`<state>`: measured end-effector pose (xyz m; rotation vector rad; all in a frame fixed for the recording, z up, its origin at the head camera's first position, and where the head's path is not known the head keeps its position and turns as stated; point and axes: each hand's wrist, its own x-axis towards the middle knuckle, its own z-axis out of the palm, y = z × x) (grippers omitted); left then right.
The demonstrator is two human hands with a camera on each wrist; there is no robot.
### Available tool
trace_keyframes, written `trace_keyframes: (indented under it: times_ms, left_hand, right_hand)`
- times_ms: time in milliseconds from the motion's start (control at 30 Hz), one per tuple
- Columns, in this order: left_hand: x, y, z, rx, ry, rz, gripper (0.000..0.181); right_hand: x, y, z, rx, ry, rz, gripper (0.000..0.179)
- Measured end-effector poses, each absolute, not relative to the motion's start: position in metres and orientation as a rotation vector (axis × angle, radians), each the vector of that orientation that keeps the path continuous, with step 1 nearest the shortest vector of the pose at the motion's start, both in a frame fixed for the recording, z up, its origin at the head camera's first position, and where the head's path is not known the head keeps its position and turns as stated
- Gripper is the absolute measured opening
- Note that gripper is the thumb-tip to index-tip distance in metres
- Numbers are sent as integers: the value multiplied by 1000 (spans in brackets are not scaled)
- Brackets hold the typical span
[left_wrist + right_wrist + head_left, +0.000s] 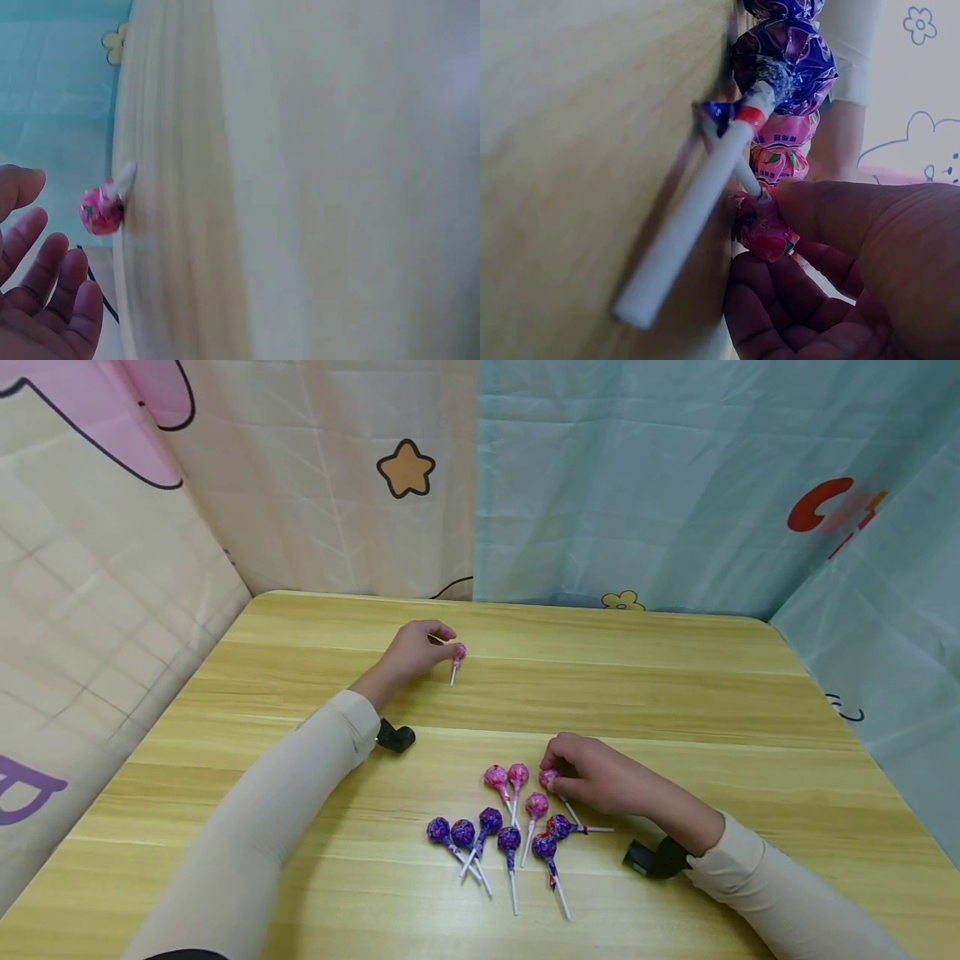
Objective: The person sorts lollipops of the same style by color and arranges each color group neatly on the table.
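I find the left hand (418,649), fingers apart, just beside a lone pink lollipop (100,212) far on the tabletop (637,685); nearer, the right hand (603,777) pinches another pink lollipop (761,231).

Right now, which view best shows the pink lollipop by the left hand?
Left wrist. The pink lollipop appears largest there, its candy end unobstructed by the left hand, though the stick is foreshortened. Head shows it small: full stick length, thumb at the candy end. Right wrist: can't make it out.
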<state>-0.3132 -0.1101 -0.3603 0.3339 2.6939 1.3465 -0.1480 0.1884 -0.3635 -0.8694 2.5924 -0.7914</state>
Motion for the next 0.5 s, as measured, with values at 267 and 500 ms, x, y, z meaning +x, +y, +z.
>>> trace_keyframes:
  times_ms: [267,500]
  left_hand:
    - [-282,-104,-356,534,2684,1332,28]
    - [-252,-101,-350,696,2634,1257,34]
  right_hand:
    - [-148,189,-363,-866,2584,-803,7]
    - [-148,189,-363,-864,2588,-799,6]
